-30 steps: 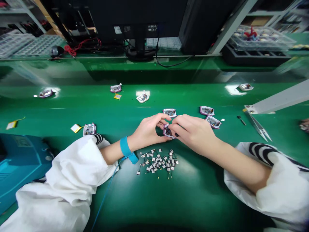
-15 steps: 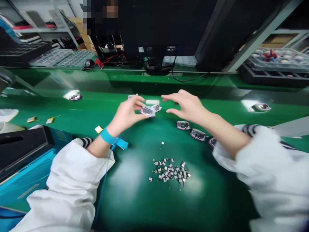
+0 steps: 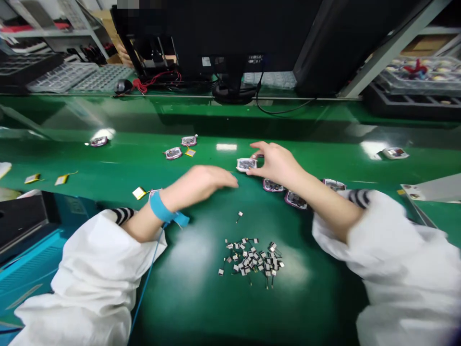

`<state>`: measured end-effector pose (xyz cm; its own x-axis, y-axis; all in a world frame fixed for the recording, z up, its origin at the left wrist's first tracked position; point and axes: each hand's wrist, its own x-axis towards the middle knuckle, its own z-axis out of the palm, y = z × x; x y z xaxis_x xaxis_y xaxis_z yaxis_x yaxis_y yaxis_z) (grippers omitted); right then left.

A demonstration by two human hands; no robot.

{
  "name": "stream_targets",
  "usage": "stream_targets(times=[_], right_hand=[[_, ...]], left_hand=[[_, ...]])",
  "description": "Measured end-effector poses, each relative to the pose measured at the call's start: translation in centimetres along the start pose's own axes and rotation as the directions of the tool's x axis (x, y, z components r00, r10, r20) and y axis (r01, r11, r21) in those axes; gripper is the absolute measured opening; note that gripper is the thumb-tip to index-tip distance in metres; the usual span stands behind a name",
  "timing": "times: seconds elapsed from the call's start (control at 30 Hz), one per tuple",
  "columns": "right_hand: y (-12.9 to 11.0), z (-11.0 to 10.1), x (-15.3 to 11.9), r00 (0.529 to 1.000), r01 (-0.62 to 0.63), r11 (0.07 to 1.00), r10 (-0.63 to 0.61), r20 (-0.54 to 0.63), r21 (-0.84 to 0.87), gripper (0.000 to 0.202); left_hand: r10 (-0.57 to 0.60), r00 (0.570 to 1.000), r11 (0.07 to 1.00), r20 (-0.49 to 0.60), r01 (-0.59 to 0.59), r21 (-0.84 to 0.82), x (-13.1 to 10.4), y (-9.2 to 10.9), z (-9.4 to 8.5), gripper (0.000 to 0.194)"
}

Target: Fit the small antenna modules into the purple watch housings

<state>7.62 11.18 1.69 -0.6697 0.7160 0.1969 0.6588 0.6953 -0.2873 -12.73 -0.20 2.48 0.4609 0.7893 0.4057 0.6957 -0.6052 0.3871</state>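
Note:
My right hand (image 3: 275,166) has its thumb and a finger at the near and far edges of a white rounded device casing (image 3: 246,165) with a circuit board inside, while its index finger is raised. Left of it, my left hand (image 3: 203,185) is palm down, slightly blurred, with fingers stretched toward the casing and apart from it. A blue strap (image 3: 161,207) circles my left wrist. Beneath my right hand and forearm lie purple-rimmed casings (image 3: 296,199). Nearer me is a heap of small square parts with short black leads (image 3: 254,259), one part (image 3: 240,214) apart from it.
Two casings (image 3: 173,153) and a yellow-edged battery (image 3: 190,152) lie beyond my left hand. More batteries (image 3: 61,179) are at left, near a blue and black box (image 3: 32,250). A monitor stand (image 3: 234,89) rises at the back. A white casing (image 3: 395,153) sits far right.
The casing in my left hand's fingers is no longer seen there, and that hand has turned palm down, moving right and nearer me. My right hand has come onto a white casing.

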Motion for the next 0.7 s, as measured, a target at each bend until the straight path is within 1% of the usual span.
stream_targets(times=[0.03, 0.07, 0.13, 0.2, 0.27, 0.3, 0.37, 0.4, 0.43, 0.47, 0.53, 0.6, 0.7], right_hand=[[0.2, -0.5, -1.8, 1.0, -0.002, 1.0, 0.002, 0.006, 0.001, 0.066], [0.3, -0.9, -3.7, 1.0, 0.005, 1.0, -0.005, 0.014, 0.006, 0.066], [0.7, -1.1, -7.1, 0.998, 0.065, 0.998, -0.065, -0.008, 0.024, 0.061], [0.9, -0.8, -9.8, 0.997, 0.07, 0.996, -0.068, -0.042, 0.052, 0.057], [0.9, -0.4, -11.3, 0.997, 0.047, 0.996, -0.042, -0.066, 0.078, 0.054], [0.8, -0.3, -11.7, 0.996, 0.042, 0.995, -0.034, -0.084, 0.087, 0.054], [0.5, -0.3, -12.0, 0.989, 0.054, 0.993, -0.039, -0.143, 0.107, 0.051], [0.3, -0.5, -12.0, 0.983, 0.066, 0.989, -0.042, -0.177, 0.131, 0.046], [0.0, -0.7, -12.0, 0.98, 0.076, 0.983, -0.042, -0.194, 0.169, 0.041], [-0.3, -1.0, -12.0, 0.98, 0.081, 0.972, -0.038, -0.194, 0.222, 0.036], [-1.0, -1.6, -12.0, 0.989, 0.076, 0.933, -0.027, -0.144, 0.352, 0.027], [-1.7, -1.8, -12.1, 0.995, 0.065, 0.882, -0.02, -0.101, 0.467, 0.017], [-2.3, -1.9, -12.5, 0.99, 0.088, 0.823, -0.012, -0.138, 0.561, 0.008]], left_hand=[[0.146, 0.963, 0.989, 0.227, -0.137, -0.055, 0.5, 1.7, 0.8, 0.033], [0.217, 0.911, 0.976, 0.35, -0.202, -0.078, 0.9, 3.0, 1.6, 0.033], [0.256, 0.867, 0.966, 0.428, -0.24, -0.092, 1.3, 4.4, 2.8, 0.028], [0.252, 0.871, 0.967, 0.422, -0.237, -0.09, 1.3, 4.5, 3.6, 0.023], [0.226, 0.898, 0.974, 0.378, -0.211, -0.082, 1.2, 4.2, 4.0, 0.02], [0.188, 0.924, 0.982, 0.331, -0.174, -0.073, 1.2, 4.1, 4.1, 0.018], [0.069, 0.98, 0.996, 0.185, -0.058, -0.068, 1.1, 4.4, 4.2, 0.015], [0.009, 0.995, 0.997, 0.096, -0.002, -0.077, 1.1, 4.8, 4.2, 0.013], [-0.03, 0.999, 0.995, 0.012, 0.031, -0.092, 1.2, 5.3, 4.2, 0.011], [-0.041, 0.998, 0.994, -0.056, 0.035, -0.104, 1.2, 5.9, 4.2, 0.01], [0.0, 0.989, 0.995, -0.145, -0.014, -0.096, 1.2, 7.0, 4.4, 0.009], [0.069, 0.981, 0.995, -0.181, -0.08, -0.056, 1.1, 7.7, 4.6, 0.011], [0.14, 0.97, 0.99, -0.201, -0.143, -0.002, 1.0, 8.0, 5.1, 0.015]])
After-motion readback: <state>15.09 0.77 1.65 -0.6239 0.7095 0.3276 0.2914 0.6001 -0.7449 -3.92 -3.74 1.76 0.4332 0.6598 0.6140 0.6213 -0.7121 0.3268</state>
